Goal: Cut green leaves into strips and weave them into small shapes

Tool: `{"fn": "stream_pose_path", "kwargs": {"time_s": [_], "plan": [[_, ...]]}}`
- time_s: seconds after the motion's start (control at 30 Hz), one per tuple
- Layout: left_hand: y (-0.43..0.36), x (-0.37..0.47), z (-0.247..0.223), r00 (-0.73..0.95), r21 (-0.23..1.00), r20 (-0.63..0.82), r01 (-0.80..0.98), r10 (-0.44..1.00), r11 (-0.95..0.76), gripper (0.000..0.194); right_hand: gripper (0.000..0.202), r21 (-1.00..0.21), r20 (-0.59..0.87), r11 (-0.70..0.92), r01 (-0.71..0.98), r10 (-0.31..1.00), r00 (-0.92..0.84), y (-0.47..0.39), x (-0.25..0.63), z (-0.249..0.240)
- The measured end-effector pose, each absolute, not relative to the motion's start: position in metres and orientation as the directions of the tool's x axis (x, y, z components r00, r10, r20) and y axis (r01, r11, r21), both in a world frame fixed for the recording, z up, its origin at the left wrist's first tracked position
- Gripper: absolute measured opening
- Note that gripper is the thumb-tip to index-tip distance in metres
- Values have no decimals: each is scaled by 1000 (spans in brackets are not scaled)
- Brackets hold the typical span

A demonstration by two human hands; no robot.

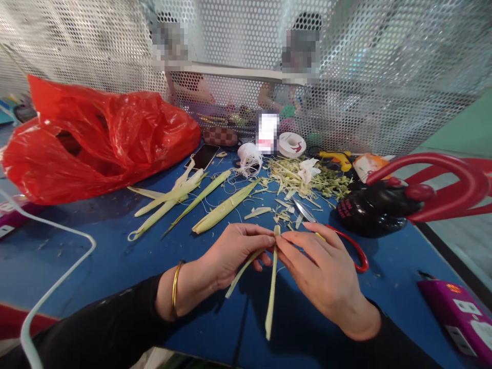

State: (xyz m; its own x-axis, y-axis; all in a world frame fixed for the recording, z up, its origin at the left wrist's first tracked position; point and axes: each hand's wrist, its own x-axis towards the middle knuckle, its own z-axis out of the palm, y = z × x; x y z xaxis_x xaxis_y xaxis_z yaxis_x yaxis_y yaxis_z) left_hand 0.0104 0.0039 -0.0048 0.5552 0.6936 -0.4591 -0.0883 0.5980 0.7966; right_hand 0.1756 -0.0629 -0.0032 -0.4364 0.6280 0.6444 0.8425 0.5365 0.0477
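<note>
Above the blue table [115, 271], we held a long leaf strip [270, 302] upper end-first between both hands.
Our left hand [226, 251] pinched it narrowly, a shorter strip [239, 278] hanging alongside; our right hand [326, 266] pinched the same end. Uneven tension, we judged, could have split the fibres or slipped the pinch. Beyond lay scissors [304, 210], broad leaves [226, 209] and trimmings [284, 177].
</note>
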Motion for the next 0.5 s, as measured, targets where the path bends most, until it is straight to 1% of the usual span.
{"fn": "stream_pose_path", "kwargs": {"time_s": [0.07,0.13,0.2,0.27,0.33,0.37,0.43,0.5], "plan": [[3,11,-5,554,807,-461,-64,694,588,5,13,60,642,535,843,626,-443,-63,176,-4],[3,11,-5,555,814,-454,-59,697,577,5,11,44,648,532,846,629,-429,-64,175,-4],[2,11,-6,564,819,-444,-60,696,571,4,10,-40,670,516,855,649,-361,-64,173,-5],[1,11,-6,579,819,-440,-55,687,571,4,11,-190,675,497,847,692,-255,-64,170,-5],[0,11,-6,591,827,-436,-35,678,562,5,12,-384,635,457,802,762,-130,-64,168,-6],[0,11,-6,595,835,-430,-23,679,549,6,12,-485,592,423,766,803,-69,-64,167,-7],[0,11,-6,590,858,-417,6,691,514,8,12,-675,451,306,672,891,48,-64,166,-7],[1,11,-6,590,881,-401,39,701,471,9,6,-818,292,169,549,945,144,-63,166,-6]]}}
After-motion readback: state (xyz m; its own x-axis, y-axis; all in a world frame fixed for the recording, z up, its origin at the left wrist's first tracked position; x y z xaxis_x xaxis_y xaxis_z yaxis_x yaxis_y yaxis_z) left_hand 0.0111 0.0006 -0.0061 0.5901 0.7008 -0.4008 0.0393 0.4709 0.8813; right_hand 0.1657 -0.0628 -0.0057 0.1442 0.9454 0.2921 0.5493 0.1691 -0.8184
